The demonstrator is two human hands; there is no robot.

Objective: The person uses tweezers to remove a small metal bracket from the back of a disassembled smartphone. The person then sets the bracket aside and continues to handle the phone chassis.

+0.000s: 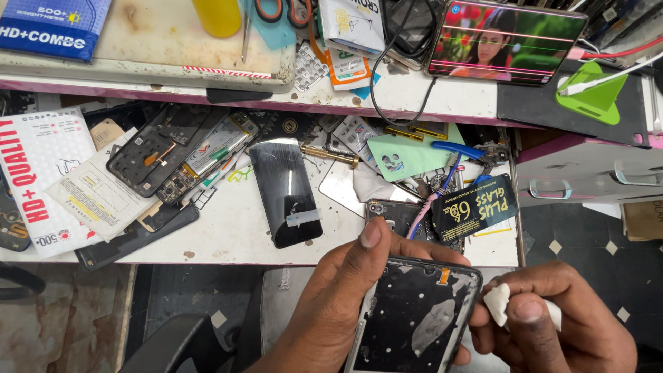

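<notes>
Above a cluttered white workbench (235, 235), hands grip a phone frame (414, 318) and white wad (498, 302).

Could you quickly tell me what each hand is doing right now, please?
Left hand: closed on the phone frame.
Right hand: closed, pinching a small white wad beside the frame's edge.

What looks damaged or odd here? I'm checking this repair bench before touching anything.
The phone frame in the left hand is stripped open, with patchy grey residue inside. The propped phone on the shelf shows horizontal lines across its screen.
</notes>
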